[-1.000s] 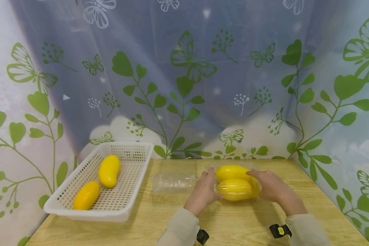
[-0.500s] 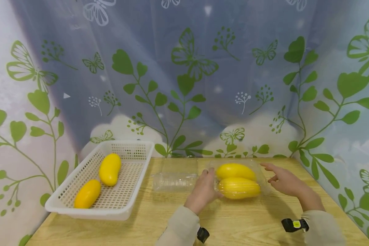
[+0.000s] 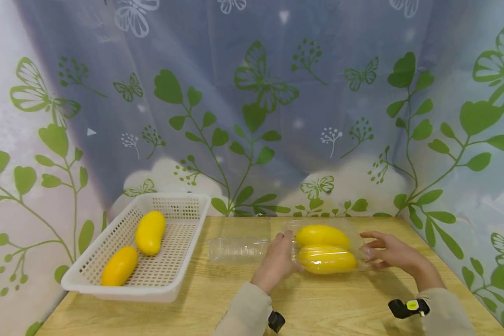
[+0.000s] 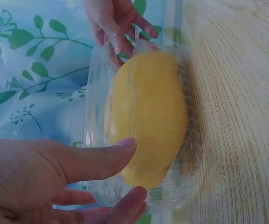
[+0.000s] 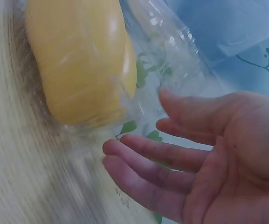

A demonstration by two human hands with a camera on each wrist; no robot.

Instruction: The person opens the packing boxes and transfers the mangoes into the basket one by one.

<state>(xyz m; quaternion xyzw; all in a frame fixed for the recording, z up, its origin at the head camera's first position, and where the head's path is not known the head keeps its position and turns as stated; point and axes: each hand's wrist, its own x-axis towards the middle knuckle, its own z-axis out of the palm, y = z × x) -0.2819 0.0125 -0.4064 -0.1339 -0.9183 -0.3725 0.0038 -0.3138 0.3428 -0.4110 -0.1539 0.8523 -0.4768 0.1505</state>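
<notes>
Two yellow mangoes (image 3: 322, 235) lie side by side, one behind the other, in a clear plastic clamshell box (image 4: 197, 156) on the table. My left hand (image 3: 277, 256) holds the box by its left end; in the left wrist view its thumb lies over the plastic in front of a mango (image 4: 148, 107), the fingertips lower at the same end. At the right end is my right hand (image 3: 392, 254), its fingers loosely bent and spread. The right wrist view shows that hand's palm, with nothing in it, its fingertips (image 5: 110, 147) just off the box's end.
A second clear clamshell box (image 3: 237, 249), lid open, lies left of my left hand. Farther left, a white perforated basket (image 3: 174, 293) holds two more mangoes (image 3: 150, 233). A curtain printed with butterflies and leaves (image 3: 252, 140) hangs behind the wooden table (image 3: 319, 308).
My right hand has let go of the box's right side, drawn off to the right, then come back slightly toward that end with fingers lower. The left hand has stayed in place.
</notes>
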